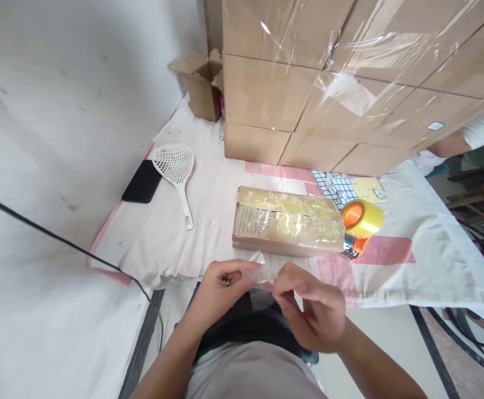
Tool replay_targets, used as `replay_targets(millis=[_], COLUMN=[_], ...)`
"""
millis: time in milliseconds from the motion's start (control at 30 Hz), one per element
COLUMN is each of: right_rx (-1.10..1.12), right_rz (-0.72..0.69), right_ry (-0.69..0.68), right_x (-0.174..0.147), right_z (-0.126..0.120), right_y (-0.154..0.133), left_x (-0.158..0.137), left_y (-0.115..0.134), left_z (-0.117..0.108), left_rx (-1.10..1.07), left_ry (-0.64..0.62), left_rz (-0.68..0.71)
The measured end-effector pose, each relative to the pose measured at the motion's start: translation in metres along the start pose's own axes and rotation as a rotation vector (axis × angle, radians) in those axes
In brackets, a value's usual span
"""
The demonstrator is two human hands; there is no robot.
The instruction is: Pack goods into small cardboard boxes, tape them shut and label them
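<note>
My left hand [231, 285] pinches one side of a small clear plastic bag [262, 296], just off the near edge of the table. On the bag's other side, my right hand [310, 307] is closed, its thumb and forefinger pressed together on the plastic. Whatever the bag contains, if anything, is too blurred to make out. Just beyond both hands lies a long cardboard box [287, 221], its top covered with shiny yellowish tape. Against its right end rests a tape dispenser with orange parts [360, 244] and a yellow tape roll [369, 218].
Wrapped stacked cartons [267, 94] rise at the back. A white slotted skimmer [175, 163] overlaps a black flat object [142, 183] on the left. Behind them stands an open carton [202, 91]. Another person's arm [449, 145] reaches in at right. A black cable [80, 252] crosses the left side.
</note>
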State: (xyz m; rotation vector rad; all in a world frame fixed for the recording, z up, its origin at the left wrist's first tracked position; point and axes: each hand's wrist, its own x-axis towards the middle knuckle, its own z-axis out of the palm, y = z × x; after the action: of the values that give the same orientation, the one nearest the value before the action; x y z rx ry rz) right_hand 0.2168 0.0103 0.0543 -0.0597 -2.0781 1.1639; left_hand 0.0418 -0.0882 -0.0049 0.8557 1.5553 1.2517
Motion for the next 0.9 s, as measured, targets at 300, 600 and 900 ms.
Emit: replay_targets(millis=[300,600,900], right_rx=[0.143,0.234,0.195], right_rz=[0.45,0.764,0.896], right_ry=[0.34,0.263,0.259], right_x=[0.025,0.101,0.099], right_z=[-0.039,-0.071,-0.068], right_y=[-0.017,0.03,0.045], left_x=[0.007,0.01,0.016], left_y=[-0.022,-0.007,-0.014], left_z=[-0.02,-0.008,-0.008], left_rx=[0.202,0.361,0.37], left_ry=[0.422,0.47,0.431], left_rz=[0.28,0.781,0.723])
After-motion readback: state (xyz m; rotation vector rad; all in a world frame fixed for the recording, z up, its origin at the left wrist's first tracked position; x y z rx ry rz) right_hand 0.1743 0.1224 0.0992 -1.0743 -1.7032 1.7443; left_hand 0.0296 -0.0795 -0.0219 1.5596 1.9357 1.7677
